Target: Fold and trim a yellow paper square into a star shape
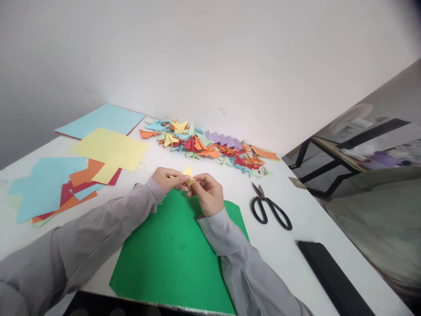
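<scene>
A small folded piece of yellow paper (188, 172) is pinched between my two hands, above the far edge of a green sheet (171, 245). My left hand (168, 179) grips it from the left with thumb and fingers pressed together. From the right, my right hand (208, 193) holds its lower corner between thumb and forefinger. Part of the paper is hidden behind the fingers. Beyond my hands lies a long heap of folded paper figures (197, 142) in several colours, some shaped like cranes or planes.
Loose coloured papers lie at the left, among them a yellow sheet (112, 147) and a blue sheet (49, 184). Larger blue paper (101, 118) rests by the wall. Black-handled scissors (268, 206) and a long black object (332, 276) lie at the right.
</scene>
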{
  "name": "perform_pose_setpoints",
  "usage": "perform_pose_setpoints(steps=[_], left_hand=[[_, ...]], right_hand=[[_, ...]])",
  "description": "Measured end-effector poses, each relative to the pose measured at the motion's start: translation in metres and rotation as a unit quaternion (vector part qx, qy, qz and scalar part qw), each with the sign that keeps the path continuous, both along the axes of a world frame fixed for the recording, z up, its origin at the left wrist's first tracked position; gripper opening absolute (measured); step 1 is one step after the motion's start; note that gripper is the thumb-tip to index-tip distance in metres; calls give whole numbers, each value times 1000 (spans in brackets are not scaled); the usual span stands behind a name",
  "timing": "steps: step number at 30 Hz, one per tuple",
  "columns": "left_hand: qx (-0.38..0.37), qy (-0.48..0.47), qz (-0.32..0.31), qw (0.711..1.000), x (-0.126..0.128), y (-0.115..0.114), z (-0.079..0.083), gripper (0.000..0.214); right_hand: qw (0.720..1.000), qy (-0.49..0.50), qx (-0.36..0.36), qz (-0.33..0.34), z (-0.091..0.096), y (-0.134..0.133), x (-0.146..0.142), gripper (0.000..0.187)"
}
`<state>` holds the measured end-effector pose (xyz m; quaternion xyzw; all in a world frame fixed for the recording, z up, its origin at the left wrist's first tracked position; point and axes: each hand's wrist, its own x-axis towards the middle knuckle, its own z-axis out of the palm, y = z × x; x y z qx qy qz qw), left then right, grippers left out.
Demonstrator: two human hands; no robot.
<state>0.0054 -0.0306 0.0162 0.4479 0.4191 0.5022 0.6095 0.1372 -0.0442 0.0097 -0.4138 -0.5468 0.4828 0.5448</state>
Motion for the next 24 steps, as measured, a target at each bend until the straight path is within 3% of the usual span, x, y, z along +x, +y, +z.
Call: perform_pose_setpoints(steps=[8, 14, 24], left_hand=[[-32, -99, -11, 995, 0, -2, 4, 70], [-16, -65, 0, 998, 0, -2, 4, 42], [2, -43, -19, 999, -1, 2, -2, 37]], right_hand=[[999, 30, 22, 12, 4, -5, -3, 18], [999, 31, 10, 15, 2, -4, -2, 20], [999, 32, 28, -11, 0, -3, -2, 12]])
